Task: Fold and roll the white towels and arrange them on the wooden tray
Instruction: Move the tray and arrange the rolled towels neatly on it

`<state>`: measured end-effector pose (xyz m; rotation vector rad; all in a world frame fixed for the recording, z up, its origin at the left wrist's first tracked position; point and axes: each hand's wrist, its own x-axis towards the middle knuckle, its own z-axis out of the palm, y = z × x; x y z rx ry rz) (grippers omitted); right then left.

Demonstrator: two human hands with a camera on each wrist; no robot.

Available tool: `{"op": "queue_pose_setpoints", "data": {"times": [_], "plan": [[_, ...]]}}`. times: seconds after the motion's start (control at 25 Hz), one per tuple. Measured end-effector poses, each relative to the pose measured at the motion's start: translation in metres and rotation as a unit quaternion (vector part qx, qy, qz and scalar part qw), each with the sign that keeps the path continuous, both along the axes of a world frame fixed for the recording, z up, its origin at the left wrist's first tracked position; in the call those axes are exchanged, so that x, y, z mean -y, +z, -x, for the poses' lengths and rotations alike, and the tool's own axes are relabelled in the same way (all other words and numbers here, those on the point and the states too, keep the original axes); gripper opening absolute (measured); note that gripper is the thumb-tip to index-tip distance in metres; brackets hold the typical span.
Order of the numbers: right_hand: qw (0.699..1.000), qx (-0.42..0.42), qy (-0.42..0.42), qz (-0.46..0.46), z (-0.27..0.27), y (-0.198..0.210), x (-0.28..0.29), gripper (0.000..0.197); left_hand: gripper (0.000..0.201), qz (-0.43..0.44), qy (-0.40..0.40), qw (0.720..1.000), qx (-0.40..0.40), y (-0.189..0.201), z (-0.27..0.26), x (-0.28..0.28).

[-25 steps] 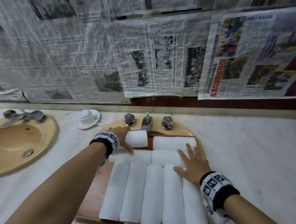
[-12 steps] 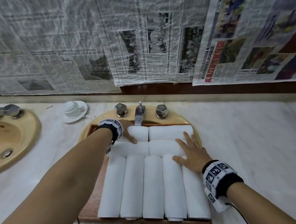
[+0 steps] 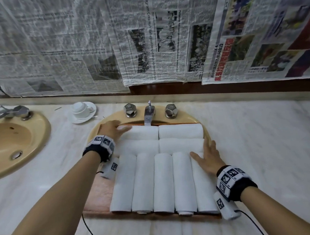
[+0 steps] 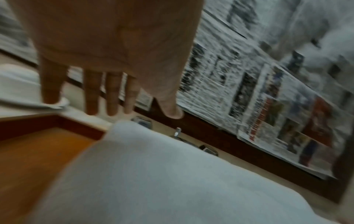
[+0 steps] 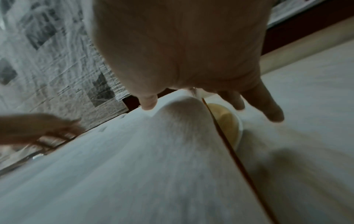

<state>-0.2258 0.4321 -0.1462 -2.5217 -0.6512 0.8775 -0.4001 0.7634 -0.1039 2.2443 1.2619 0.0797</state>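
Rolled white towels (image 3: 163, 180) fill the wooden tray (image 3: 99, 193) at lower centre of the frame, over a sink on the table (image 3: 260, 138). Left hand (image 3: 111, 129), grip spread flat, touches the upper-left towel (image 3: 142, 132); right hand (image 3: 207, 159), grip spread, presses the rightmost rolls.

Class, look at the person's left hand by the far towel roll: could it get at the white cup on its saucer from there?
Probably yes. The left hand lies open at the tray's far left corner, and the white cup stands on its saucer just beyond it on the counter. Only bare counter and basin rim lie between.
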Motion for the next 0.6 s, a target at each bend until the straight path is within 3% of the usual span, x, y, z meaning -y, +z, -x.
{"op": "queue_pose_setpoints", "data": {"times": [0.04,0.12,0.24,0.44,0.6], "plan": [[0.999,-0.029,-0.025,-0.024,-0.002,-0.003,0.002,0.101,0.065,-0.013,0.052,0.998,-0.018,-0.004,0.019,-0.004],[0.994,-0.077,-0.059,-0.044,-0.002,-0.006,0.005,0.102,0.075,0.001,0.137,0.985,-0.105,-0.017,0.058,-0.01],[0.989,-0.116,-0.089,-0.033,0.001,-0.006,0.009,0.096,0.083,0.072,0.175,0.968,-0.166,-0.037,0.099,-0.005],[0.976,-0.167,-0.126,-0.063,0.004,-0.021,0.019,0.096,0.073,0.126,0.194,0.966,-0.114,-0.065,0.123,0.013],[0.978,-0.179,-0.092,-0.046,-0.012,-0.039,0.034,0.125,0.074,0.162,0.22,0.957,-0.096,-0.064,0.126,0.032]]}}
